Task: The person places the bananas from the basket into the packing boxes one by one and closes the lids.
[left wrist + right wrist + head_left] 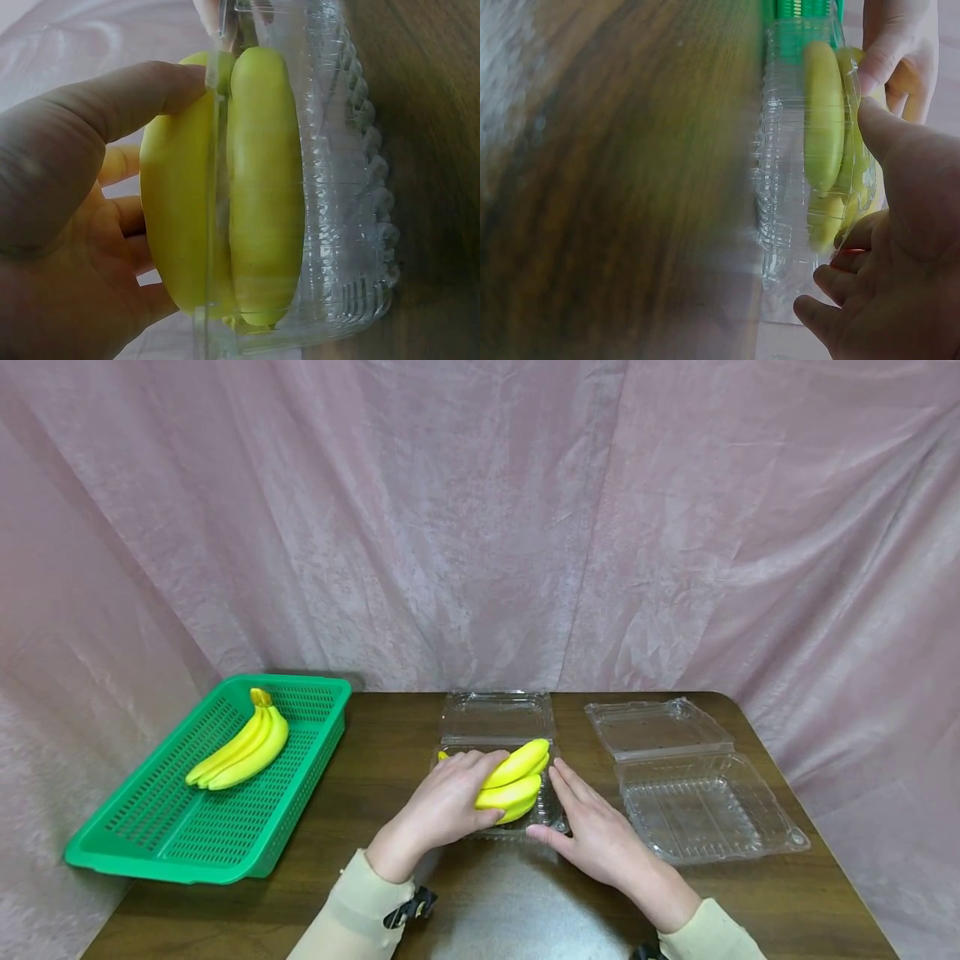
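Note:
A bunch of yellow bananas point(513, 792) sits partly inside the base of the middle clear plastic clamshell box point(495, 718), whose lid lies back behind it. My left hand point(450, 797) grips the bunch from above and the left, thumb on the near side and fingers over the far side. Through the box wall in the left wrist view, one banana point(264, 187) shows below the rim. At the box's right side, my right hand point(600, 839) has its fingers extended along the rim, holding nothing. Part of the bunch is hidden under the left hand.
To the left, a green plastic basket point(300, 810) holds another banana bunch point(243, 747). A second clear clamshell box point(697, 814) stands opened out on the right of the brown wooden table point(375, 735). Pink curtains point(480, 527) hang behind and at both sides.

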### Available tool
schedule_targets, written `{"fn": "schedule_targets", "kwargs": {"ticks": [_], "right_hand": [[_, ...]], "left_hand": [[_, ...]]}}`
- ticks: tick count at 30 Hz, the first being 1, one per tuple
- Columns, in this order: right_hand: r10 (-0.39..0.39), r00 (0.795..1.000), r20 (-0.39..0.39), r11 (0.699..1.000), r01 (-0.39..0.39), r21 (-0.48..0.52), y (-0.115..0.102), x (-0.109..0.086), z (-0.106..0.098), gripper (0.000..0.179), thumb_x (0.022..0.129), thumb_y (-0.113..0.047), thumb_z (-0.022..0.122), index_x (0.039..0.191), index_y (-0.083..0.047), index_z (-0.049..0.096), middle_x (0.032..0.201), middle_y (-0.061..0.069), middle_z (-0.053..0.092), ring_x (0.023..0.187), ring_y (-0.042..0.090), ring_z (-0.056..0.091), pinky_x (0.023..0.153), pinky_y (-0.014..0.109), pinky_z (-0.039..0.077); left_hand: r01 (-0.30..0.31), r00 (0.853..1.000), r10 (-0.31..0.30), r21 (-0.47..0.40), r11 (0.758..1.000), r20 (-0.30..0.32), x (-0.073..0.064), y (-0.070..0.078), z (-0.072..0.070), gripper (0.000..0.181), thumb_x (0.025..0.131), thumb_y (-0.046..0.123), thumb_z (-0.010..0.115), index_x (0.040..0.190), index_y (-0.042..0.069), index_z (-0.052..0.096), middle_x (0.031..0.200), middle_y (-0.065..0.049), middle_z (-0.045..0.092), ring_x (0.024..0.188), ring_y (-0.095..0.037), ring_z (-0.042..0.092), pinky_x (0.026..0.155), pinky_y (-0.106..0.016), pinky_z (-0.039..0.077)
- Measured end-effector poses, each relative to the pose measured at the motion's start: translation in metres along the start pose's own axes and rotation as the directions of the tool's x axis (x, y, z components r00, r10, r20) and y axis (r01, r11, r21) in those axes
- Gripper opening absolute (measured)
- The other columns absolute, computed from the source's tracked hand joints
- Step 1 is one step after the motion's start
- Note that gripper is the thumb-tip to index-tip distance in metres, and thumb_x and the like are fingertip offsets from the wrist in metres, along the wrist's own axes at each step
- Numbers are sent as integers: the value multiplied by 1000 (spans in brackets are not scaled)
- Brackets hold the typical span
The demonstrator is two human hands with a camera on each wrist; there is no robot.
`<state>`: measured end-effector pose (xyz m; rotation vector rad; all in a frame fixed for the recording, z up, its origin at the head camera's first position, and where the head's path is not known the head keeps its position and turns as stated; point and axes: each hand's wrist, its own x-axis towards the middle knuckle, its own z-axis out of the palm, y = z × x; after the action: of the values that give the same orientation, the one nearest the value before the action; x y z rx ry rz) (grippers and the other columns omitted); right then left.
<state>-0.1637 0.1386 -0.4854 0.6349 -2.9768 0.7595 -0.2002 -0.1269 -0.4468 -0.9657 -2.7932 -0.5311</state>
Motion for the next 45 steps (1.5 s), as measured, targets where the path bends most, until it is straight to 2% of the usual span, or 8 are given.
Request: {"fn": "schedule_targets", "kwargs": {"ticks": [9,18,32,45], "right_hand": [[7,1000,4,1000,-7,10,0,-1,1,104,104,-68,65,173,0,28,182,15,21,162,41,33,123,64,38],[20,1000,10,1000,-20,22,0,-1,2,105,104,-65,68,174,-1,25,183,15,18,163,40,32,122,64,38],[26,1000,8,999,-26,27,0,-1,3,104,103,-63,70,175,-2,24,183,14,18,162,40,33,120,66,41],[15,1000,-4,1000,-15,14,-1,0,3,103,103,-61,71,174,-1,27,183,14,19,160,42,35,118,66,43]], "left_hand": [[-3,1000,3,-17,1000,21,0,-2,3,80,89,33,95,156,13,59,125,-4,71,108,-22,65,94,-48,55],[15,997,-12,-37,999,79,2,-4,7,81,89,35,96,158,14,58,126,-3,70,106,-20,63,93,-45,54],[36,993,-29,-58,998,116,2,-6,10,83,87,35,98,157,15,58,122,-1,70,100,-17,61,91,-44,55],[44,990,-32,-86,995,139,1,-10,12,87,85,35,100,158,13,58,129,-4,71,106,-18,64,96,-45,55]]}}
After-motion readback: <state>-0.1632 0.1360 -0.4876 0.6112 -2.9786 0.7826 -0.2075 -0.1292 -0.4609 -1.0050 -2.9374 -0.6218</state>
